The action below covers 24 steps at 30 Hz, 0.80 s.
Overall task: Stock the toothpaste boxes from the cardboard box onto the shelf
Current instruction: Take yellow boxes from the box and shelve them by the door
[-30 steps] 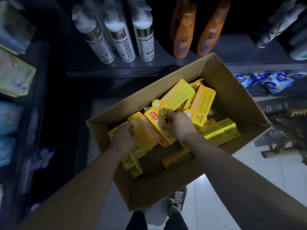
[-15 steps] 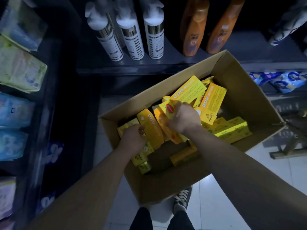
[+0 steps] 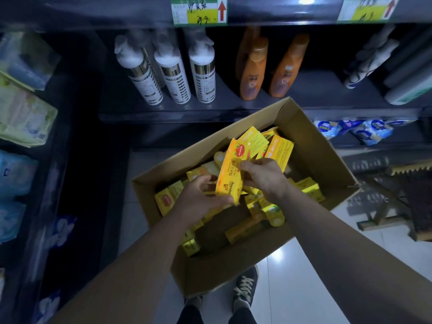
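At the bottom edge, two dark laced shoes (image 3: 245, 286) were seen on the pale tiled floor (image 3: 292, 277), with the near corner of the cardboard box (image 3: 210, 267) just in front of them. Both forearms were stretched forward over the open box.

One yellow toothpaste box (image 3: 230, 174) was held above the box's contents, standing nearly upright with its printed face turned to the camera. Its lower end was gripped by the left hand (image 3: 198, 199), fingers curled behind it and the thumb laid across the front. Its right edge, about halfway up, was pinched by the fingers and thumb of the right hand (image 3: 264, 176). Both hands were thus clamped on the same carton.

Beneath and around it, many more toothpaste boxes (image 3: 308, 189) were heaped loosely inside the cardboard box, some flat and some propped on end against the far wall.

Beyond the box, a dark shelf (image 3: 233, 106) was stocked with three white pump bottles (image 3: 173, 76) side by side and two orange bottles (image 3: 252, 69) to their right. On a lower shelf at the right, blue packets (image 3: 357, 130) were laid. Soft packs (image 3: 23, 115) were stacked on the shelving at the left. Farthest off, a green and yellow price tag (image 3: 198, 11) with a red arrow was fixed to the edge of the shelf above.
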Available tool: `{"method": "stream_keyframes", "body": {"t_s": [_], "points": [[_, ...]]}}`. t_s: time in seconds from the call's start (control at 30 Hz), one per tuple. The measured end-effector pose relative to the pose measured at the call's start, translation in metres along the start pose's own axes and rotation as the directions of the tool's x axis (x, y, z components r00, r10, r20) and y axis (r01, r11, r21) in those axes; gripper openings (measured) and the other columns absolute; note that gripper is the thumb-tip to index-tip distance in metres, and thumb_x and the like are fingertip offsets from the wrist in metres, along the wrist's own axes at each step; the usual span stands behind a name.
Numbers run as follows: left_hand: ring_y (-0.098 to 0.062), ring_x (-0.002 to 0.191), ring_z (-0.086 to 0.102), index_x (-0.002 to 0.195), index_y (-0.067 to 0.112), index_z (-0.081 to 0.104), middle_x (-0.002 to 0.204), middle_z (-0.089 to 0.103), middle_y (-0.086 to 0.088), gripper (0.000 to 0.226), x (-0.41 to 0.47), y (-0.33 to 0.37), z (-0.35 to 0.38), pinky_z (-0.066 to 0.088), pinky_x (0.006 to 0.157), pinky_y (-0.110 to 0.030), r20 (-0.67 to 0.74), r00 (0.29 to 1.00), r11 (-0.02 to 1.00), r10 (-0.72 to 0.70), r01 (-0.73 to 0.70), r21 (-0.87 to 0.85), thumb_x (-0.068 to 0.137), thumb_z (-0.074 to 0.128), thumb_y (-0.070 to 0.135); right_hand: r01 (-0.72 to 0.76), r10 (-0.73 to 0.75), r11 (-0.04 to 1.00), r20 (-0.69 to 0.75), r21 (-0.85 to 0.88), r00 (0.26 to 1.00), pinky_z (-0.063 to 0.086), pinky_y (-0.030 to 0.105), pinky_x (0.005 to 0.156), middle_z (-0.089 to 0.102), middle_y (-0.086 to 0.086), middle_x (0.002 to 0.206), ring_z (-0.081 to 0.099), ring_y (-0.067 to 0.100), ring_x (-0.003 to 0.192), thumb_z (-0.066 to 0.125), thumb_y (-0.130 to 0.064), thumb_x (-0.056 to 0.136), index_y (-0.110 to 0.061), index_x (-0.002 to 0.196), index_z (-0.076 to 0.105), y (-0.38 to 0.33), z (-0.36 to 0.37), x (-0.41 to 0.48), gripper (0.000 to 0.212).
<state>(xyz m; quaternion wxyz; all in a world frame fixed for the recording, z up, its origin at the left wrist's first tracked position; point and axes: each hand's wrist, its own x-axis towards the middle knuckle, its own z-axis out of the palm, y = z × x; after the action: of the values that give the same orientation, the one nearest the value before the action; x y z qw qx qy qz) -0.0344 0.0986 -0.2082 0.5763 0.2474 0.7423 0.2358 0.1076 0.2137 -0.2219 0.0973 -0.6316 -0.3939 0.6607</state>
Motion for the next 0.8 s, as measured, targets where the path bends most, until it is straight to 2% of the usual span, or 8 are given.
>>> {"method": "stream_keyframes", "body": {"t_s": [0.13, 0.23, 0.33, 0.4, 0.53, 0.67, 0.73, 0.8], "points": [[-0.017, 0.108, 0.062, 0.134, 0.026, 0.043, 0.122, 0.059, 0.006, 0.084, 0.002, 0.001, -0.007, 0.057, 0.086, -0.039, 0.033, 0.999, 0.995, -0.043, 0.046, -0.091, 0.063, 0.088, 0.032, -0.007, 0.006, 1.0, 0.056, 0.022, 0.998, 0.056, 0.042, 0.087, 0.068, 0.012, 0.108, 0.067, 0.024, 0.1, 0.074, -0.024, 0.082, -0.007, 0.101, 0.059, 0.003, 0.014, 0.0, 0.029], [-0.017, 0.096, 0.068, 0.126, 0.027, 0.049, 0.116, 0.064, 0.003, 0.067, 0.006, 0.002, -0.014, 0.058, 0.083, -0.042, 0.049, 0.998, 0.998, -0.04, 0.042, -0.038, 0.069, 0.084, 0.025, 0.063, -0.059, 0.997, 0.085, -0.039, 0.995, 0.057, 0.04, 0.085, 0.069, 0.009, 0.105, 0.068, 0.023, 0.096, 0.075, -0.033, 0.08, -0.01, 0.098, 0.06, 0.002, 0.024, -0.001, 0.033], [-0.017, 0.089, 0.069, 0.118, 0.025, 0.051, 0.11, 0.065, 0.001, 0.048, 0.01, -0.002, -0.025, 0.059, 0.08, -0.043, -0.009, 1.0, 0.998, -0.025, 0.026, 0.065, 0.077, 0.075, 0.018, 0.11, -0.142, 0.968, -0.135, -0.224, 0.981, 0.056, 0.035, 0.074, 0.06, 0.003, 0.118, 0.062, 0.022, 0.096, 0.069, -0.037, 0.085, -0.012, 0.122, 0.054, -0.005, 0.013, 0.017, 0.046], [-0.017, 0.09, 0.067, 0.116, 0.021, 0.052, 0.106, 0.063, 0.001, 0.043, 0.01, -0.006, -0.032, 0.058, 0.08, -0.042, -0.052, 0.998, 0.99, -0.025, 0.032, 0.139, 0.078, 0.072, 0.016, 0.098, -0.186, 0.945, -0.265, -0.312, 0.946, 0.055, 0.04, 0.079, 0.048, 0.008, 0.134, 0.059, 0.027, 0.104, 0.062, -0.03, 0.09, -0.017, 0.137, 0.043, -0.011, -0.002, 0.036, 0.052], [-0.02, 0.097, 0.064, 0.109, 0.025, 0.049, 0.105, 0.061, 0.001, 0.039, 0.012, -0.019, -0.043, 0.055, 0.086, -0.046, -0.11, 0.993, 0.972, -0.049, 0.073, 0.222, 0.078, 0.073, 0.019, 0.104, -0.245, 0.873, -0.245, -0.476, 0.938, 0.046, 0.043, 0.099, 0.039, 0.01, 0.145, 0.049, 0.032, 0.124, 0.057, -0.021, 0.092, -0.018, 0.147, 0.031, -0.013, -0.019, 0.066, 0.061], [-0.019, 0.094, 0.064, 0.113, 0.019, 0.052, 0.104, 0.063, 0.0, 0.042, 0.009, -0.023, -0.047, 0.056, 0.084, -0.046, -0.113, 0.992, 0.973, -0.054, 0.078, 0.216, 0.077, 0.073, 0.019, 0.055, -0.191, 0.853, -0.213, -0.519, 0.958, 0.048, 0.046, 0.097, 0.05, 0.012, 0.135, 0.055, 0.032, 0.116, 0.063, -0.019, 0.088, -0.012, 0.142, 0.039, -0.019, -0.02, 0.068, 0.059], [-0.019, 0.092, 0.065, 0.114, 0.018, 0.053, 0.103, 0.064, -0.001, 0.042, 0.005, -0.021, -0.047, 0.057, 0.082, -0.044, -0.122, 0.991, 0.975, -0.055, 0.08, 0.206, 0.077, 0.073, 0.018, 0.077, -0.182, 0.884, -0.187, -0.462, 0.965, 0.051, 0.042, 0.092, 0.056, 0.011, 0.12, 0.058, 0.027, 0.103, 0.067, -0.013, 0.086, -0.005, 0.133, 0.049, -0.022, -0.022, 0.058, 0.051], [-0.019, 0.09, 0.066, 0.113, 0.016, 0.053, 0.103, 0.063, -0.002, 0.041, 0.001, -0.017, -0.047, 0.058, 0.078, -0.04, -0.13, 0.99, 0.979, -0.062, 0.086, 0.187, 0.077, 0.073, 0.017, 0.14, -0.223, 0.909, -0.176, -0.392, 0.959, 0.051, 0.036, 0.083, 0.056, 0.007, 0.112, 0.055, 0.021, 0.095, 0.071, -0.012, 0.083, -0.004, 0.132, 0.05, -0.024, -0.028, 0.044, 0.054]]}}
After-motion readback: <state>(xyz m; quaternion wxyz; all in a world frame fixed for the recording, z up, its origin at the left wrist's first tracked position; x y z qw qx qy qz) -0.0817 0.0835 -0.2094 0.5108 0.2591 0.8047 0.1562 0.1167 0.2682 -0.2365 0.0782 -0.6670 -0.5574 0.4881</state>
